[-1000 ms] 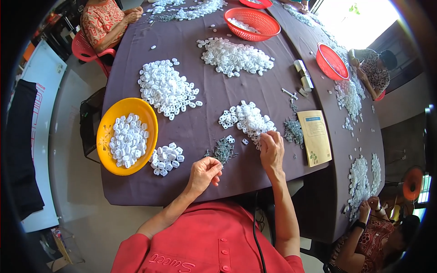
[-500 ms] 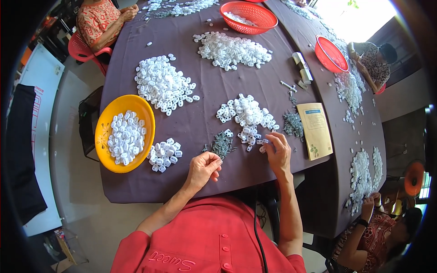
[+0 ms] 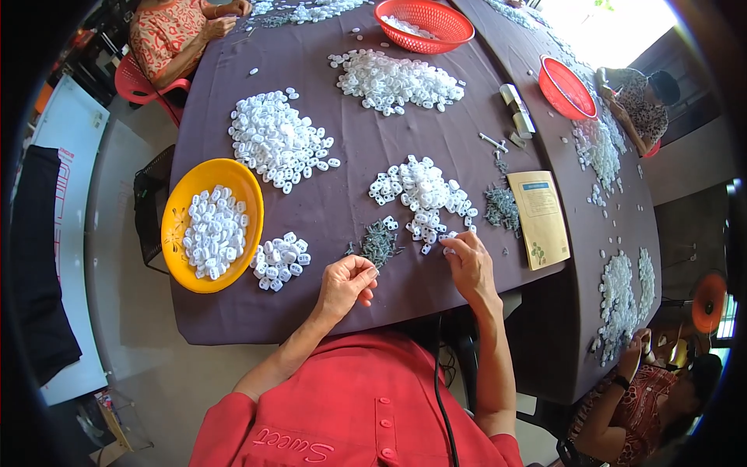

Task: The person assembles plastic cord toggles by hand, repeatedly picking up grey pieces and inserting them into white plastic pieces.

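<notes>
My left hand [image 3: 348, 283] hovers over the near table edge, thumb and fingers pinched together. What it holds, if anything, is too small to make out. Just beyond it lies a heap of small grey pieces [image 3: 377, 244], apparently screws or plugs. My right hand [image 3: 471, 270] reaches to the near edge of a heap of small white oval plastic parts with two holes [image 3: 422, 191]. Its thumb and forefinger close on one white plastic part [image 3: 447, 237] there. Left of my left hand sits a smaller cluster of white parts [image 3: 278, 261].
A yellow bowl [image 3: 177, 257] of white parts stands at the left. Larger white heaps [image 3: 276, 136] lie farther off, near a red colander [image 3: 447, 35]. On the right are a second grey heap [image 3: 502, 208] and a tan booklet [image 3: 538, 222]. Other people sit around the tables.
My right hand has shifted slightly left, its fingertips drawing together on a white part at the heap's edge. My left hand keeps its pinch almost in place.
</notes>
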Action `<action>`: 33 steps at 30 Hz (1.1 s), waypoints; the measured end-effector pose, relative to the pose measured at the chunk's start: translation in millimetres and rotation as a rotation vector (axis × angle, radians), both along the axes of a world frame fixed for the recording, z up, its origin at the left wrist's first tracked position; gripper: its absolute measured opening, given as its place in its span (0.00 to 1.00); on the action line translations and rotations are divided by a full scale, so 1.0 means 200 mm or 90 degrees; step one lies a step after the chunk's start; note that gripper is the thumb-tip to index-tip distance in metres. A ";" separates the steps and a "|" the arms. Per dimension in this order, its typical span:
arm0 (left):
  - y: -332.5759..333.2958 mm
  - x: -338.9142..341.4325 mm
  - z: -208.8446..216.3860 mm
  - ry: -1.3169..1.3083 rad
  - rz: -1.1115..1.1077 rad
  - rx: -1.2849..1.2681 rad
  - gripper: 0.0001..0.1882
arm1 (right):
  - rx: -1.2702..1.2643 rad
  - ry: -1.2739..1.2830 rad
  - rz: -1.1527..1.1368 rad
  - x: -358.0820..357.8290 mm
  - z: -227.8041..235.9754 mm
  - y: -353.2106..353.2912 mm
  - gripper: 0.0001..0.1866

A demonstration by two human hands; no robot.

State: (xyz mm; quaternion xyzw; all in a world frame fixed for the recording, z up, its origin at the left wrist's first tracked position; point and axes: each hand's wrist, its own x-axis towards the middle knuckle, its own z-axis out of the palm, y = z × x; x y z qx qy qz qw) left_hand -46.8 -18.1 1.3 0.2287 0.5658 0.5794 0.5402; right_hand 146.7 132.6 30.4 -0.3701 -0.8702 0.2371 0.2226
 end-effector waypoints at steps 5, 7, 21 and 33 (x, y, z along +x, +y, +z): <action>-0.01 0.00 0.00 -0.004 0.005 0.005 0.05 | 0.003 -0.036 -0.026 0.00 0.00 -0.01 0.08; -0.01 0.00 0.00 -0.015 0.004 0.008 0.05 | -0.024 -0.038 -0.019 0.01 0.00 0.00 0.07; -0.01 0.01 -0.01 -0.002 0.000 0.012 0.05 | 0.020 0.176 -0.027 -0.12 0.08 -0.07 0.08; -0.02 0.00 0.15 -0.143 0.038 0.073 0.06 | -0.726 0.468 -0.065 -0.26 0.14 -0.29 0.07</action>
